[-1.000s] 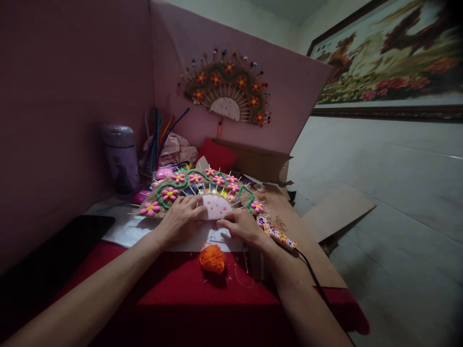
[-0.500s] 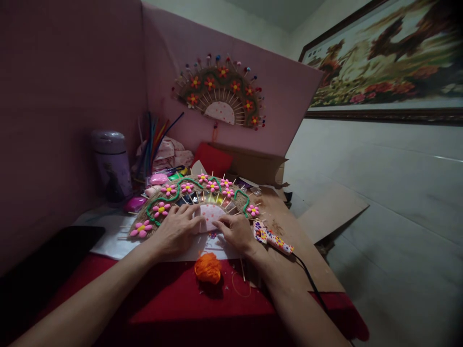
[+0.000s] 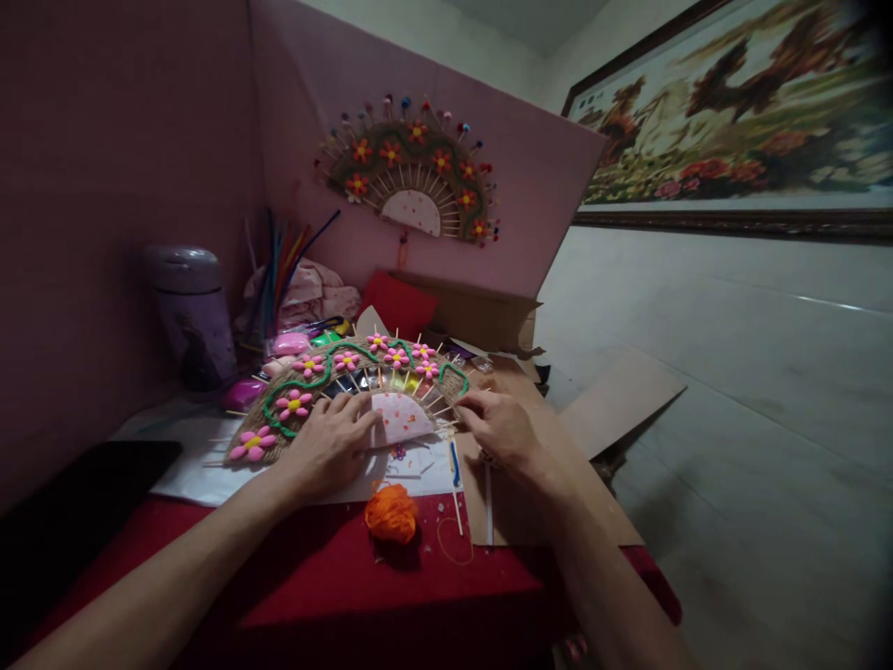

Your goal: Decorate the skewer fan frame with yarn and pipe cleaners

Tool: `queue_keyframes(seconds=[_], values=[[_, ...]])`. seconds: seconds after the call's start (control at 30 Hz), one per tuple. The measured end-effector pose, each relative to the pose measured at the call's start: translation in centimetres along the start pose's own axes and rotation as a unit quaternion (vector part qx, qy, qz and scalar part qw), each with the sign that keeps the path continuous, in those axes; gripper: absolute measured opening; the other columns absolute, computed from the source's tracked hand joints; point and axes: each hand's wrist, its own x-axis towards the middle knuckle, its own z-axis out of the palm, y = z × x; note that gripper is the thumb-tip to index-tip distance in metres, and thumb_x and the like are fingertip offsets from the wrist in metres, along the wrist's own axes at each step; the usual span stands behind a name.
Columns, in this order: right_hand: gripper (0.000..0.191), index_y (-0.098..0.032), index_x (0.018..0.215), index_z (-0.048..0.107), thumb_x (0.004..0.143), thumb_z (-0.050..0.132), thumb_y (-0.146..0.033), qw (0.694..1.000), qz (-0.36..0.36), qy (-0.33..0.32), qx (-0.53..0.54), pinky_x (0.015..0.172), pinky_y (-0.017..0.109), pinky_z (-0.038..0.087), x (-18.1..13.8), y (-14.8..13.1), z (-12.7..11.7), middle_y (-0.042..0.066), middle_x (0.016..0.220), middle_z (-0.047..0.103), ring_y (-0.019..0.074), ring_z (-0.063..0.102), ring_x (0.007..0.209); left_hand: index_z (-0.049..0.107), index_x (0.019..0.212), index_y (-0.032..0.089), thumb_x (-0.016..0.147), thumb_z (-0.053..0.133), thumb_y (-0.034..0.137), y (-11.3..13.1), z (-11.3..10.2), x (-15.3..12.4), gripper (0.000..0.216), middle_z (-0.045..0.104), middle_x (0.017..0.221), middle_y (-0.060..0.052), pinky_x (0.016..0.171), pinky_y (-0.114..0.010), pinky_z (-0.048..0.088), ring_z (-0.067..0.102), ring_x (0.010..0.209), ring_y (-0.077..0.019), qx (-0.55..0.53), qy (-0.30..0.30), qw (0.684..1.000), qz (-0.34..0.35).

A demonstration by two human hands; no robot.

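Note:
A half-round craft fan (image 3: 307,366) of twine and thin sticks, with pink flowers and a green pipe-cleaner vine, lies in front of me. My left hand (image 3: 333,439) is closed on its inner sticks, thumb against the white dotted half-circle (image 3: 401,417). At the fan's right end my right hand (image 3: 503,430) is closed, thumb and fingertips pinched together at the edge and covering the last flower. Exactly what part they pinch is hidden. An orange ball of yarn (image 3: 392,514) sits just below the fan.
Cardboard (image 3: 579,507) lies under my right forearm. A blue-and-white thin stick (image 3: 456,465) is beside it. At the back left stand a lilac flask (image 3: 195,321) and pipe cleaners (image 3: 279,270). A similar finished fan (image 3: 411,177) hangs on the pink panel (image 3: 516,158).
My right hand has moved right from the white half-circle to the fan's right end, now hiding the patterned glue gun. My left hand stays on the fan. The view has shifted slightly.

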Motion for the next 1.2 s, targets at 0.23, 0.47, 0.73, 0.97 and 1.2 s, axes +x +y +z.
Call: queue_keyframes(seconds=[0.23,0.47,0.73,0.97,1.2], values=[[0.034,-0.019,0.109,0.061,0.077,0.058,-0.027,0.982,0.030,-0.149,-0.115,0.077,0.031,0.039,-4.8,6.0,-1.9,0.010,0.101,0.063,0.0234,0.055,0.092,0.053,0.116,0.020,0.072,0.054,0.019,-0.1,-0.2,0.2,0.044,0.049,0.127,-0.011,0.085,-0.041,0.036,0.045,0.108,-0.0277,-0.016,0.003,1.000,0.012],[0.040,-0.015,0.126,0.049,0.087,0.043,-0.020,0.993,0.047,-0.099,-0.047,0.087,0.031,0.040,-6.7,7.9,0.4,0.013,0.111,0.057,0.0213,0.053,0.101,0.052,0.120,0.021,0.074,0.052,0.018,-0.3,-0.1,0.3,0.046,0.049,0.126,-0.012,0.082,-0.042,0.037,0.045,0.109,-0.0293,-0.010,0.006,1.000,0.013],[0.040,-0.015,0.123,0.053,0.084,0.046,-0.018,0.989,0.093,-0.094,-0.062,0.083,0.031,0.040,-7.0,12.1,-0.2,0.011,0.102,0.060,0.0211,0.054,0.095,0.051,0.122,0.020,0.067,0.052,0.015,-0.7,-0.1,0.4,0.056,0.050,0.126,-0.010,0.085,-0.041,0.037,0.045,0.108,-0.0282,-0.035,0.011,0.999,0.016],[0.042,-0.019,0.127,0.052,0.086,0.046,-0.021,0.983,0.123,-0.088,-0.104,0.080,0.029,0.037,-6.4,12.5,0.2,0.010,0.100,0.060,0.0208,0.054,0.093,0.051,0.122,0.017,0.068,0.051,0.017,-1.2,-0.3,0.2,0.054,0.052,0.122,-0.010,0.088,-0.040,0.036,0.046,0.104,-0.0265,-0.046,0.010,0.999,0.027],[0.035,-0.023,0.119,0.058,0.086,0.046,-0.028,0.971,0.133,-0.063,-0.187,0.081,0.031,0.037,-5.1,9.9,-1.9,0.011,0.114,0.056,0.0235,0.051,0.101,0.051,0.123,0.018,0.068,0.050,0.014,-1.2,-0.1,0.3,0.055,0.050,0.124,-0.011,0.089,-0.040,0.036,0.044,0.107,-0.0274,-0.034,0.010,0.999,0.020]])
